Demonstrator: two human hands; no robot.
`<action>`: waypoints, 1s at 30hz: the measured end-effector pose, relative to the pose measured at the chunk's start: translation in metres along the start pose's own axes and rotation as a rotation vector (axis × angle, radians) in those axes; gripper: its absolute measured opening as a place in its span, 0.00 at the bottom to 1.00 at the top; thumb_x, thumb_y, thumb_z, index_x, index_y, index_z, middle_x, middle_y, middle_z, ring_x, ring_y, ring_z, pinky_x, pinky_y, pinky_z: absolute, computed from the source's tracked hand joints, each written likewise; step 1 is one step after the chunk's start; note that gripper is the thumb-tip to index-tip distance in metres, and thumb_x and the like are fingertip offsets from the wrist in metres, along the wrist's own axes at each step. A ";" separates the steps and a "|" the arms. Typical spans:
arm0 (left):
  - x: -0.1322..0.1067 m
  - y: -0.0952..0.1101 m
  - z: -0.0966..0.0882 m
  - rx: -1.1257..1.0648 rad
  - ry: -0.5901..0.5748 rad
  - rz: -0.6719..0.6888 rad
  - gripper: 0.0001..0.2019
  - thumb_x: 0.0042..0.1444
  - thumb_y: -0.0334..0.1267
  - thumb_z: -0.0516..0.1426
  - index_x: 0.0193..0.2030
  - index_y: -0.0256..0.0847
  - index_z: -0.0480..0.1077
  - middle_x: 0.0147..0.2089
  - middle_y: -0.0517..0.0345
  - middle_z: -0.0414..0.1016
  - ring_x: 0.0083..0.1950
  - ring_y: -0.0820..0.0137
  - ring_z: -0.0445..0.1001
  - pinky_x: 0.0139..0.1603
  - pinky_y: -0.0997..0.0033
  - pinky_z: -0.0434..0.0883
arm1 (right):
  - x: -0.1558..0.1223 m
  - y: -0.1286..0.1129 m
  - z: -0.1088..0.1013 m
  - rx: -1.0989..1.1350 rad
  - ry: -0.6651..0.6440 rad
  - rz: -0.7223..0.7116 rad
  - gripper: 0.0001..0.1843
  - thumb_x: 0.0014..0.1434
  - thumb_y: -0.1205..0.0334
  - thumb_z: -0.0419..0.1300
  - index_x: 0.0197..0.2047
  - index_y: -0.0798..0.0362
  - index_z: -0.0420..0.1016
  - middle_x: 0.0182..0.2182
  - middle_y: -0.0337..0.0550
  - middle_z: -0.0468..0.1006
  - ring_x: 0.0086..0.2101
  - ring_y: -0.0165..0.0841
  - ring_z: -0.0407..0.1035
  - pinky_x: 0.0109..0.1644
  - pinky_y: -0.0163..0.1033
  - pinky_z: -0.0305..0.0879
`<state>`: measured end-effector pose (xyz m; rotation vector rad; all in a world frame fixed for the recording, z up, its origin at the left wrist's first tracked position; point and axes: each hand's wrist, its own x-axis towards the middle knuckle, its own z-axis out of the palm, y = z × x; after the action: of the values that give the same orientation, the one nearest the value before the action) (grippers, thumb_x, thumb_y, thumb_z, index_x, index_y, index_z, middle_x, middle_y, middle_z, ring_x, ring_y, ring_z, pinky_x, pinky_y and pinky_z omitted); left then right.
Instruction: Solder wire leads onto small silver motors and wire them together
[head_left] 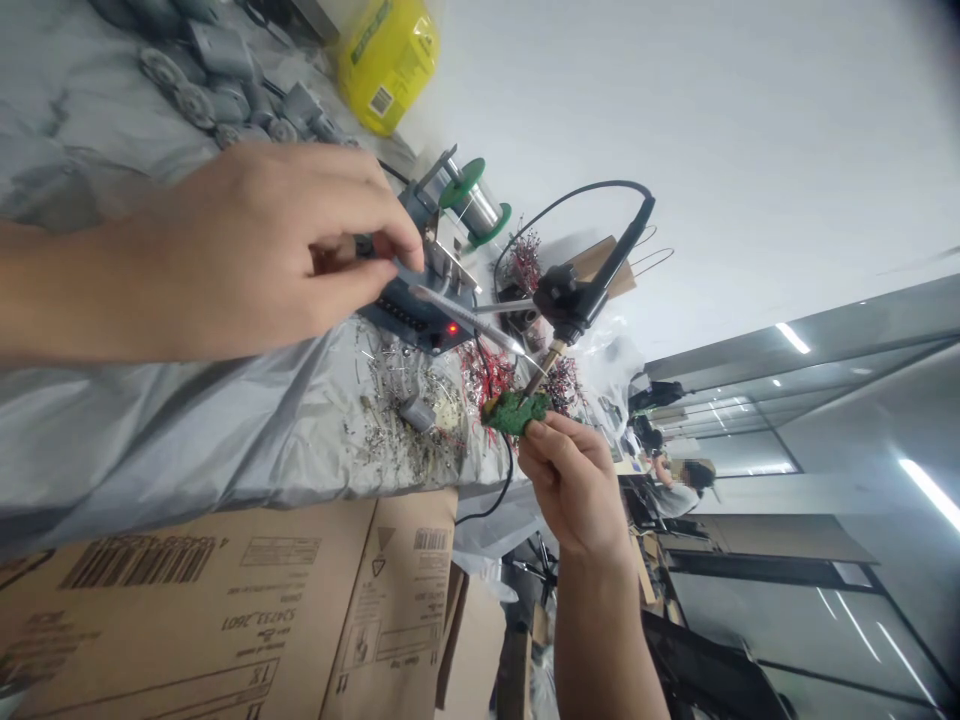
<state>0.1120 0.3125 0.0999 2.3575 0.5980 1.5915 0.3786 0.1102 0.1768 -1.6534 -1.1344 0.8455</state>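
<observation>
And here's the right hand (574,495), thumb and fingers clamped on a small, knobbly green circuit board (514,412), which sits right at the fingertips and is held out just past the tabletop's edge! Coming in to meet that board is a black-handled soldering iron (577,300), gripped in a black clamp on a thin metal rod, its slim tip right at the green surface. Over to the left hand (240,250), fingers and thumb pinched together on a slim silver-grey pen-shaped tool (457,318), its fine point angled toward the iron's tip; exactly what kind of tool, hard to call from here!

Beneath all this, a crinkled grey plastic sheet (150,420) covers the tabletop, littered with bright metal clippings (397,400) and tangles of thin red wire (487,375). Just by the hands, a dark blue soldering station (420,315) glows with a little red light, a shiny solder spool with green flanges (474,203) mounted on top. Up at the far corner, a heap of grey metal motors (225,60) and a yellow plastic jug (386,62)! Below the tabletop's edge, a big brown cardboard box (225,610) printed with barcodes. And far across this bright, glass-walled room, a co-worker (679,490) in a pale top is bent over a bench.
</observation>
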 end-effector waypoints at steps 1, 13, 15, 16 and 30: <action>0.000 0.000 0.000 -0.003 -0.002 -0.001 0.16 0.74 0.44 0.53 0.51 0.44 0.82 0.48 0.60 0.80 0.37 0.73 0.76 0.35 0.69 0.67 | 0.000 -0.001 0.000 0.002 -0.001 0.001 0.24 0.63 0.54 0.74 0.24 0.51 0.67 0.23 0.29 0.51 0.23 0.24 0.43 0.25 0.36 0.39; 0.001 0.002 0.001 -0.014 -0.011 -0.014 0.17 0.74 0.45 0.52 0.51 0.44 0.82 0.48 0.62 0.79 0.36 0.74 0.74 0.36 0.69 0.66 | -0.003 -0.004 -0.004 -0.055 0.010 -0.005 0.23 0.64 0.51 0.75 0.26 0.51 0.71 0.22 0.29 0.51 0.24 0.25 0.42 0.25 0.36 0.40; 0.001 0.003 0.000 -0.012 -0.016 -0.028 0.18 0.74 0.46 0.51 0.51 0.44 0.82 0.48 0.62 0.80 0.37 0.74 0.74 0.37 0.69 0.66 | -0.004 -0.004 -0.005 -0.079 0.010 -0.008 0.22 0.64 0.50 0.75 0.27 0.52 0.72 0.22 0.29 0.51 0.24 0.26 0.42 0.25 0.36 0.40; 0.001 0.003 0.000 -0.011 -0.015 -0.033 0.18 0.74 0.46 0.51 0.51 0.44 0.82 0.48 0.62 0.80 0.38 0.73 0.74 0.37 0.69 0.67 | -0.004 -0.004 -0.006 -0.093 0.010 -0.009 0.22 0.65 0.49 0.75 0.27 0.52 0.73 0.22 0.29 0.51 0.24 0.26 0.42 0.26 0.36 0.40; 0.000 0.007 -0.003 -0.048 -0.023 -0.047 0.13 0.73 0.39 0.54 0.50 0.44 0.82 0.50 0.57 0.81 0.37 0.70 0.75 0.35 0.66 0.66 | -0.012 -0.009 -0.016 -0.440 0.061 -0.122 0.13 0.69 0.50 0.71 0.39 0.51 0.87 0.25 0.35 0.63 0.27 0.29 0.51 0.29 0.38 0.47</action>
<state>0.1110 0.3061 0.1044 2.3066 0.5986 1.5398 0.3860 0.0956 0.1914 -1.9233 -1.4347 0.4846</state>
